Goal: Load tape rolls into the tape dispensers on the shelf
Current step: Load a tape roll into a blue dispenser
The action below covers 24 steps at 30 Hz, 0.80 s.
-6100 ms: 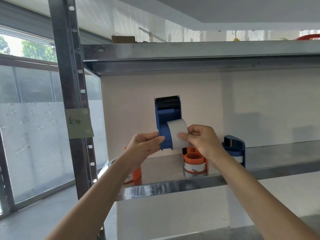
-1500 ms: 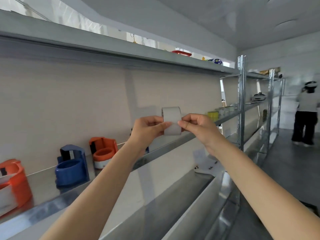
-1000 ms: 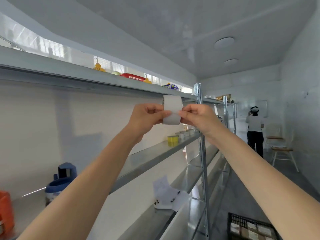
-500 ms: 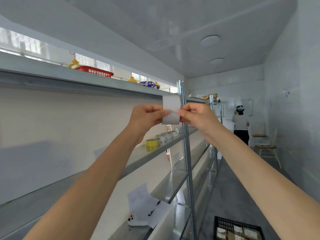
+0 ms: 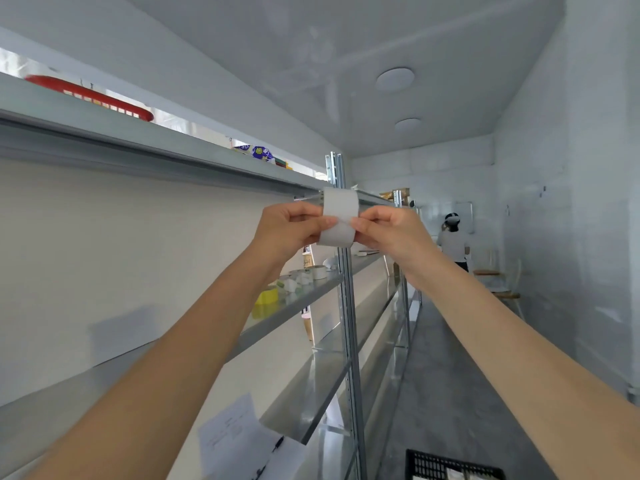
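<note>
Item: white tape roll (image 5: 338, 216), held aloft in both hands before a long metal shelf (image 5: 298, 301).

Roll seen edge-on, its curved band facing the camera, its axis running left to right between the hands; it sits at the fingertips, level with the upper shelf edge. Left hand (image 5: 289, 232) pinches the left rim, thumb tip on the band; right hand (image 5: 388, 230) pinches the right rim likewise, both sets of fingers pressed together on it. Against half a second ago: grip and roll unchanged, the view swung further along the aisle, the yellow container (image 5: 266, 297) now lower on the shelf. Papers (image 5: 239, 441) below; a person (image 5: 453, 242) stands far off.
</note>
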Each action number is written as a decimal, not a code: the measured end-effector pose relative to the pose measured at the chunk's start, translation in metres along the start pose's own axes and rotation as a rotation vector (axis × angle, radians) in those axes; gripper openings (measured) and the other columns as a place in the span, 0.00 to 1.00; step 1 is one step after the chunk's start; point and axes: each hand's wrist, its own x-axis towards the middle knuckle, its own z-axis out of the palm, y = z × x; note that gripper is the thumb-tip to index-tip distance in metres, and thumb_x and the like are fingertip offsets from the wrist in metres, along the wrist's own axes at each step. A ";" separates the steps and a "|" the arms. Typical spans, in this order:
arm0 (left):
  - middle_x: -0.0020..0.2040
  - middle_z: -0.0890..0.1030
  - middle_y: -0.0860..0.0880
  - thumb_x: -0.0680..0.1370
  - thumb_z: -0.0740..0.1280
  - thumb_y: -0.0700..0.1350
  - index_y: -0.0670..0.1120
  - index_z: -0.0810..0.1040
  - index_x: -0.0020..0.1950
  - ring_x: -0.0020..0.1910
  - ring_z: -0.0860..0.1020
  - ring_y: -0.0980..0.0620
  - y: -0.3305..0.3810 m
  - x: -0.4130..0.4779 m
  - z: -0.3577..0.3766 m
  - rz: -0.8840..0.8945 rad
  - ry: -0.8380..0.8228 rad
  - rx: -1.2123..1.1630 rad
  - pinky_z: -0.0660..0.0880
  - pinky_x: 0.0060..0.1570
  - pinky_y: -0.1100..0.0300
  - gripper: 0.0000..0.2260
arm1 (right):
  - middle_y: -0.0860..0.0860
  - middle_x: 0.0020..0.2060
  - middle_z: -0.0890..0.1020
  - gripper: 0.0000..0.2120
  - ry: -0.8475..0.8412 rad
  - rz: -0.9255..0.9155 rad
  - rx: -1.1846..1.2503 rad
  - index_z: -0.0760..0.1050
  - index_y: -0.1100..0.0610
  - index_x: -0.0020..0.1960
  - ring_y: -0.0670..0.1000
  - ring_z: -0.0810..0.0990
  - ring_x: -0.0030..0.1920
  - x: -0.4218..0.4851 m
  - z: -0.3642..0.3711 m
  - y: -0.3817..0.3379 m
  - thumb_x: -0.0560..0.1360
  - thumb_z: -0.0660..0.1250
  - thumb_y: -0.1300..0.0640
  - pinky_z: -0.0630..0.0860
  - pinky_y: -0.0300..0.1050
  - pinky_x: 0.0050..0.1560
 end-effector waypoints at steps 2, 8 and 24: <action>0.46 0.81 0.38 0.71 0.72 0.34 0.38 0.80 0.45 0.45 0.79 0.44 -0.014 0.023 0.001 0.018 -0.007 -0.005 0.78 0.54 0.50 0.05 | 0.52 0.38 0.82 0.02 0.000 -0.019 -0.014 0.78 0.63 0.45 0.44 0.83 0.36 0.023 -0.001 0.012 0.74 0.70 0.64 0.80 0.34 0.43; 0.46 0.81 0.38 0.71 0.72 0.34 0.38 0.80 0.44 0.45 0.79 0.44 -0.055 0.093 -0.003 0.052 -0.005 -0.010 0.78 0.55 0.49 0.04 | 0.53 0.39 0.83 0.01 -0.020 -0.045 -0.025 0.79 0.62 0.44 0.46 0.83 0.39 0.092 -0.004 0.055 0.74 0.70 0.64 0.81 0.38 0.48; 0.47 0.78 0.37 0.70 0.73 0.34 0.40 0.78 0.43 0.47 0.78 0.44 -0.190 0.224 -0.006 -0.042 0.024 0.023 0.78 0.56 0.48 0.06 | 0.53 0.37 0.82 0.04 -0.069 0.003 0.096 0.79 0.66 0.47 0.43 0.82 0.35 0.228 -0.014 0.210 0.73 0.70 0.66 0.80 0.34 0.44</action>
